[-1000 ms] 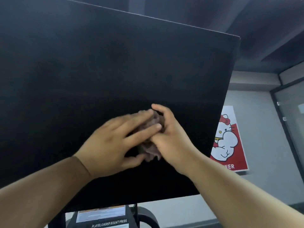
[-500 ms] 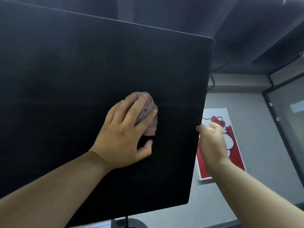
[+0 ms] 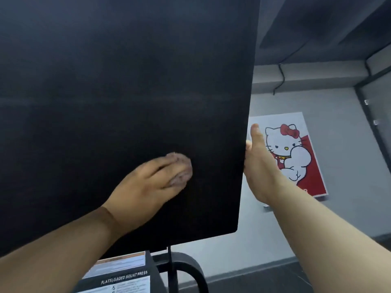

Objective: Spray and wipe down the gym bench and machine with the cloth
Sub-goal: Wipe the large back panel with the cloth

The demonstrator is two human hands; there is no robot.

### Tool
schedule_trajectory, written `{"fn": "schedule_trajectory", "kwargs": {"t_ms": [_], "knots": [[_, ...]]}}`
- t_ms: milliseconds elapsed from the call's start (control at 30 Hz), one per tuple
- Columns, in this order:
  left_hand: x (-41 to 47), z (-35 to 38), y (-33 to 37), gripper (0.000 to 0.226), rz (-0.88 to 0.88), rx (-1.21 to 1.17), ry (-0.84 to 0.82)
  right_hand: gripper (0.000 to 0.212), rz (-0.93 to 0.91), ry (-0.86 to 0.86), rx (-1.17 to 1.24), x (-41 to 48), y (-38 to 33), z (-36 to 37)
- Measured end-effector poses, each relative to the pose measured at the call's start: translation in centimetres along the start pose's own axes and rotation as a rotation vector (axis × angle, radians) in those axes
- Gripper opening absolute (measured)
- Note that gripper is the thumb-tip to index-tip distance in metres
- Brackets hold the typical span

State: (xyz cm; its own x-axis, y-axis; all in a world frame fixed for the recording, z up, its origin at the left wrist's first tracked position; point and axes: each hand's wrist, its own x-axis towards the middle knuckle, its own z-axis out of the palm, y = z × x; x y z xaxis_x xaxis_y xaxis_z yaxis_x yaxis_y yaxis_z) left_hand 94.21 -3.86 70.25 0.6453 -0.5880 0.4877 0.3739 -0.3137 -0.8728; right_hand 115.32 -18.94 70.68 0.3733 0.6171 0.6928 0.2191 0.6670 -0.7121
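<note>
against the black pad (image 3: 127, 81), left hand (image 3: 146, 187) fingers (image 3: 169, 168) flatten the cloth (image 3: 183, 166); right hand (image 3: 259, 166) grips the edge.

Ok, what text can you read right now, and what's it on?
"PLATELOADED SQUAT PRESS": white heading on the machine's instruction placard.
"5": below that heading; the other small print there is too blurred to read.
Cartoon cat poster: no legible lettering shows.

Black pad (image 3: 127, 81) fills my view. Left hand (image 3: 146, 187), blurred, presses the pinkish cloth (image 3: 182, 168) flat on the pad, toward 5 o'clock. Right hand (image 3: 259, 166) holds the pad's edge at 3 o'clock, thumb up. Cartoon-cat poster (image 3: 296, 149) on the wall beyond it. Squat-press placard (image 3: 124, 278) at 6 o'clock.
</note>
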Motion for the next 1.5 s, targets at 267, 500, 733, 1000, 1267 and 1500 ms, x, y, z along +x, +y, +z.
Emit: {"fn": "schedule_trajectory", "kwargs": {"t_ms": [267,500,733,1000,1267,1500], "knots": [[6.1,-4.1,-3.7,0.028,-0.190,-0.096,0.162,0.073,0.014,-0.036,0.054,0.3,0.2,-0.7],[5.6,-0.2,0.1,0.028,-0.183,-0.162,0.185,0.076,-0.013,-0.067,0.101,0.2,0.6,-0.7],[4.4,0.3,2.5,0.033,-0.118,-0.266,0.015,0.079,0.031,-0.114,0.116,0.3,0.5,-1.0],[9.9,-0.7,-0.8,0.036,-0.320,-0.104,0.263,0.080,0.046,-0.072,0.130,0.6,2.2,-2.4],[4.6,2.2,6.3,0.034,-0.126,-0.353,-0.024,0.076,0.069,-0.048,0.106,-0.6,1.8,-1.6],[14.5,-1.8,-0.6,0.057,-0.441,-0.246,0.269,0.077,0.050,-0.038,0.183,-0.4,2.5,-1.9]]}}
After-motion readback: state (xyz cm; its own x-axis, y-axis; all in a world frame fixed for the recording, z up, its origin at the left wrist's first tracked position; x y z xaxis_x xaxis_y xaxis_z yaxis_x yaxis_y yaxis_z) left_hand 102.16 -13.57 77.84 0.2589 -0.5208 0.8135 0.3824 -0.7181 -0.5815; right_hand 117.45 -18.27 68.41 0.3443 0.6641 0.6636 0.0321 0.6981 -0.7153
